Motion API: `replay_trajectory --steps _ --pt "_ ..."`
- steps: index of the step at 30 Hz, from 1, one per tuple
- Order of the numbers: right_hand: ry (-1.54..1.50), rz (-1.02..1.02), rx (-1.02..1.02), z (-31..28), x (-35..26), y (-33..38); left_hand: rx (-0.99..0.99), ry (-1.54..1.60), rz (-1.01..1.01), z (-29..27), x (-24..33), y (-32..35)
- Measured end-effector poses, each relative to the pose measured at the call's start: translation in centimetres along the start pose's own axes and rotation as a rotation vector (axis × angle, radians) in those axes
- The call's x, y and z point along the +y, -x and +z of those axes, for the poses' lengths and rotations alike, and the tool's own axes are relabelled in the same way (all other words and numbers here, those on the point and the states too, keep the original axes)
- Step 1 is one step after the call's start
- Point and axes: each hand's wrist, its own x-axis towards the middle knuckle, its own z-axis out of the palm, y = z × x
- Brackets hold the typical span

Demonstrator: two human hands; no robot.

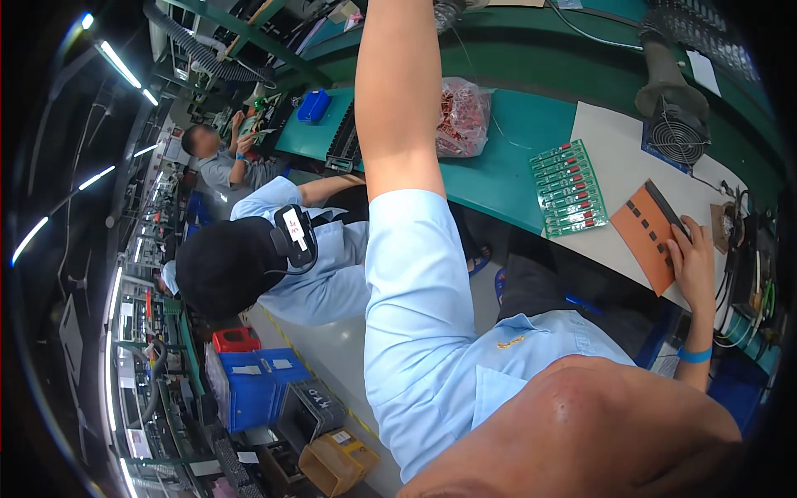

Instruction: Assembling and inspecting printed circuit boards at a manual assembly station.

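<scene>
My left arm [397, 108], in a light blue short sleeve, reaches up across the green bench [498, 178] and leaves the picture at the top, so its hand is hidden. My right hand [693, 253], with a blue wristband [693, 354], has its fingers curled over the near edge of an orange card with dark slots [643, 228]. The fingertips touch the end of a dark strip [664, 207] lying along the card. Both lie on a white mat [614, 141]. A green circuit board panel [569, 189] lies left of the card.
A clear bag of reddish parts [461, 116] sits beside my left arm. A small fan [677, 137] and cables [743, 274] stand at the right. A seated co-worker [274, 266] in light blue is close on my left. Blue crates [249, 382] and a cardboard box [336, 461] are on the floor.
</scene>
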Motion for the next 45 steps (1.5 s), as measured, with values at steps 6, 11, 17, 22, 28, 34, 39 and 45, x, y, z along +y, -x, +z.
replay_trajectory --steps 6,11,17,22,28,34,39,45 --pt "-0.055 0.068 -0.014 0.1 0.8 0.8 0.219 -0.004 -0.231 2.5 -0.5 -3.4" --pt "-0.152 0.064 0.025 0.5 2.0 2.0 0.399 -0.009 -0.383 3.1 1.1 -10.3" --pt "-0.178 0.099 0.023 1.2 1.8 2.6 0.219 -0.097 -0.230 -1.1 4.2 -7.2" --pt "-0.220 0.059 0.071 1.5 2.8 3.7 0.028 -0.183 -0.054 -4.8 6.4 -4.5" --pt "-0.143 0.028 0.050 2.4 3.4 3.5 -0.260 -0.262 -0.066 -8.4 -2.6 2.3" --pt "-0.240 0.020 0.181 3.4 5.2 4.6 -0.947 -0.884 -0.015 -7.6 -13.9 26.9" --pt "-0.045 0.019 0.279 2.8 2.9 3.2 -1.436 -1.309 0.464 -12.1 -20.5 38.6" --pt "0.117 0.013 0.329 4.8 2.6 2.9 -1.506 -1.566 0.456 -13.0 -23.9 40.3"
